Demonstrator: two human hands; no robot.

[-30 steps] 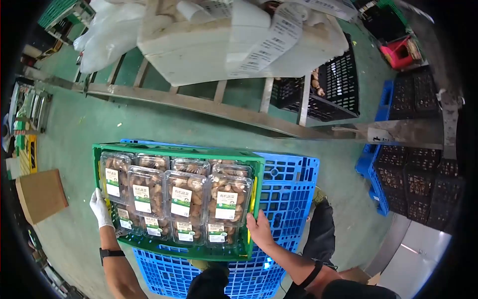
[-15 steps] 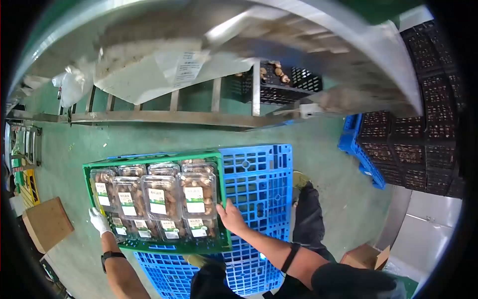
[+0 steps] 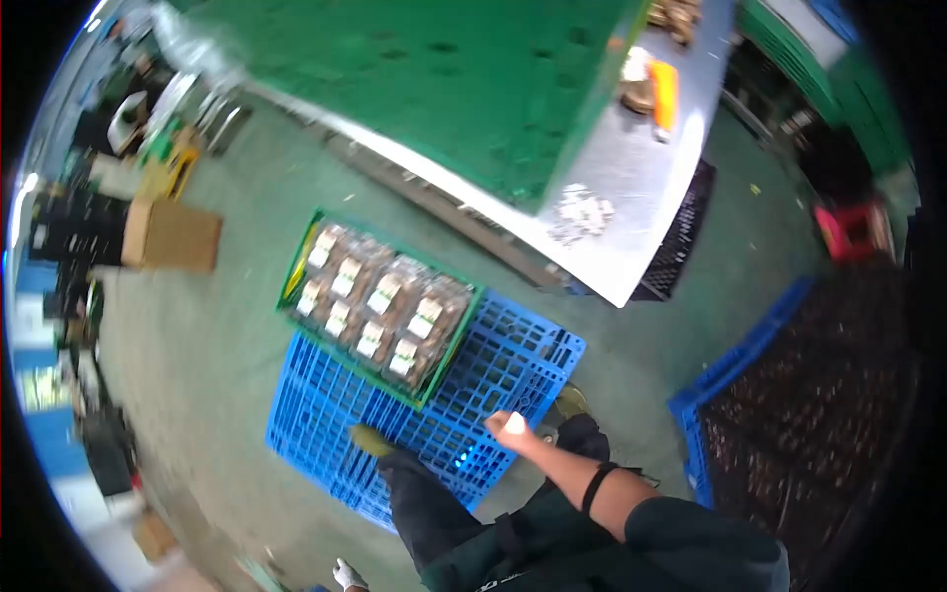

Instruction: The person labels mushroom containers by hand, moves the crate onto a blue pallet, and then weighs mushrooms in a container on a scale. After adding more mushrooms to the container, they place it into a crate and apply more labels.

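Observation:
A green crate (image 3: pixel 462 353) sits on a blue pallet (image 3: pixel 528 335), filled with clear plastic packs of mushrooms (image 3: pixel 383 294) bearing white and green labels. Both my hands are off the crate. My right hand (image 3: pixel 511 430), bare, hovers above the pallet just right of the crate's near corner, its fingers curled in and nothing visible in them. A bright white patch shows on it. Down at the bottom edge, my left hand (image 3: pixel 347 574) in a white glove is away from the pallet; its fingers look stretched out, with nothing seen in them.
Ahead stands a metal table (image 3: pixel 631 212) with a green top surface (image 3: pixel 444 89), an orange-handled tool (image 3: pixel 664 99) and mushroom pieces (image 3: pixel 582 212). Dark crates (image 3: pixel 809 424) fill the right side beside another blue pallet (image 3: pixel 698 434). A cardboard box (image 3: pixel 173 235) stands at left.
Both hands have let go of the green crate. My left hand has dropped back to the bottom edge, my right has drawn back toward my body. The view has turned and the table top shows.

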